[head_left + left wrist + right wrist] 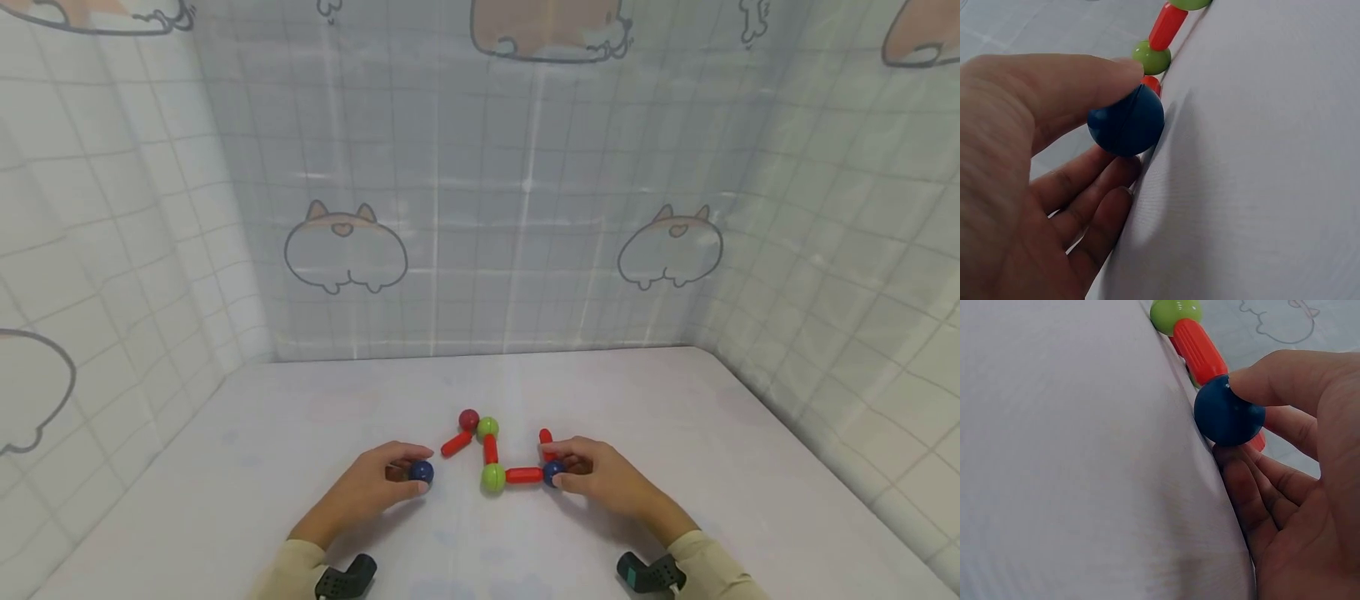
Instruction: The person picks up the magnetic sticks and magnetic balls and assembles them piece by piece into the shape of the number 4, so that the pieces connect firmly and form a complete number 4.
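My left hand [378,479] pinches a loose blue ball [422,472] between thumb and fingers, low over the table; in the left wrist view the thumb lies on the blue ball [1127,120]. Across from it, my right hand [603,475] grips a second blue ball [553,474]. A red rod [524,475] joins that ball to a green ball [492,477], and another red rod [546,442] points away from it, partly behind the fingers. From the green ball a red rod [491,449] runs back to a farther green ball [488,428].
Beside the far green ball is a dark red ball [468,419] with a red rod [456,444] slanting toward my left hand. The pale table [300,417] reaches back to a grid-patterned curtain [487,208], with similar side walls left and right.
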A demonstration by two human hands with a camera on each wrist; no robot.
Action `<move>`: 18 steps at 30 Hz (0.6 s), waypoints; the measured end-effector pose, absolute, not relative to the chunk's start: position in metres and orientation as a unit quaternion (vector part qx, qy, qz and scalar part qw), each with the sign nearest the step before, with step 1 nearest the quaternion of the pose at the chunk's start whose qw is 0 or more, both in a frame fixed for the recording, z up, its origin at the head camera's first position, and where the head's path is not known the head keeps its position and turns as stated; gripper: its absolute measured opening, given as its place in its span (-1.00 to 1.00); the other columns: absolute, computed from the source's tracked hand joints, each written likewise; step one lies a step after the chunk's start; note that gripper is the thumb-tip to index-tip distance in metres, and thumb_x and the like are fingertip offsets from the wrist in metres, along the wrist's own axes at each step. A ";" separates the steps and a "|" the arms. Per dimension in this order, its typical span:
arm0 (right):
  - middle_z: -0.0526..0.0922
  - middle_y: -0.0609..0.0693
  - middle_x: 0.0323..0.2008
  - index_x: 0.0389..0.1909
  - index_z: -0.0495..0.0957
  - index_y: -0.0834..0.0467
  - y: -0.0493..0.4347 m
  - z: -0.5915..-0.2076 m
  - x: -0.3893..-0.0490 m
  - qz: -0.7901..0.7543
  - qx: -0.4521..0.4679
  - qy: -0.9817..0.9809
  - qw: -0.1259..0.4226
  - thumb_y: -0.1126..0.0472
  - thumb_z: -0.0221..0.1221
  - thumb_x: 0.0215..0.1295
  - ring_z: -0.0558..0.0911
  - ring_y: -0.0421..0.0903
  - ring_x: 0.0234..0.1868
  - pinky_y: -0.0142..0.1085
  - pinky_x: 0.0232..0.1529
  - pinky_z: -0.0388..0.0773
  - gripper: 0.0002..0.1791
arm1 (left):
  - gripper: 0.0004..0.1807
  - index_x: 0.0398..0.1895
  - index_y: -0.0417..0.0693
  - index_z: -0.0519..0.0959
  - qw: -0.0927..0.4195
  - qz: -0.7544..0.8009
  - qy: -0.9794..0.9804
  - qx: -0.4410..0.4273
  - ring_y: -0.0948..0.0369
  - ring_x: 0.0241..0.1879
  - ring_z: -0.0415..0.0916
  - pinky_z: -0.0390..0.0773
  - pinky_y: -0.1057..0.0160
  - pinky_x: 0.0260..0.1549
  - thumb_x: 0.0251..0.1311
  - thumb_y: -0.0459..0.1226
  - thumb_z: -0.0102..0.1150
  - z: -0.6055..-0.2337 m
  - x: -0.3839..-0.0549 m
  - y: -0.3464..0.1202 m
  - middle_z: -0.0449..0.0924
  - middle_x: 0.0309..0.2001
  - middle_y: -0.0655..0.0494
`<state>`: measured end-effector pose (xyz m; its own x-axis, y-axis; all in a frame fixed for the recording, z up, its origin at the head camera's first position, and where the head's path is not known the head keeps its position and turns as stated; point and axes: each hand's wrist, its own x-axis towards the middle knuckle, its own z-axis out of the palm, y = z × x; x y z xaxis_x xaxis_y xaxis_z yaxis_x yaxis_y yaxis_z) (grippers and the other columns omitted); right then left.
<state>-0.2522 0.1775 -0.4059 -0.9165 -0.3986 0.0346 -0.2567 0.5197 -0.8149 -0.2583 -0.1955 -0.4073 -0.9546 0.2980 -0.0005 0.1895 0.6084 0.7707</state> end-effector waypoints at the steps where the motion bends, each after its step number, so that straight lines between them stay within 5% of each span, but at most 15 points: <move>1: 0.58 -0.04 0.10 0.25 0.58 -0.01 0.178 -0.406 -0.252 -0.454 -0.189 0.867 0.078 0.10 0.32 0.30 0.55 -0.05 0.04 -0.14 0.12 0.54 -0.52 | -0.54 0.12 0.22 0.64 0.064 0.419 0.895 0.136 0.18 -0.05 0.51 0.60 0.08 -0.01 0.11 -0.05 0.46 -0.407 -0.258 -0.195 0.59 -0.01 0.23; 18: 0.57 -0.02 0.14 0.26 0.56 0.01 0.179 -0.406 -0.251 -0.466 -0.195 0.859 0.077 0.13 0.31 0.31 0.55 -0.03 0.07 -0.12 0.10 0.54 -0.51 | -0.62 0.05 0.19 0.68 0.020 0.418 0.900 0.117 0.22 -0.16 0.52 0.58 0.16 -0.10 0.13 -0.10 0.45 -0.405 -0.256 -0.188 0.61 -0.11 0.26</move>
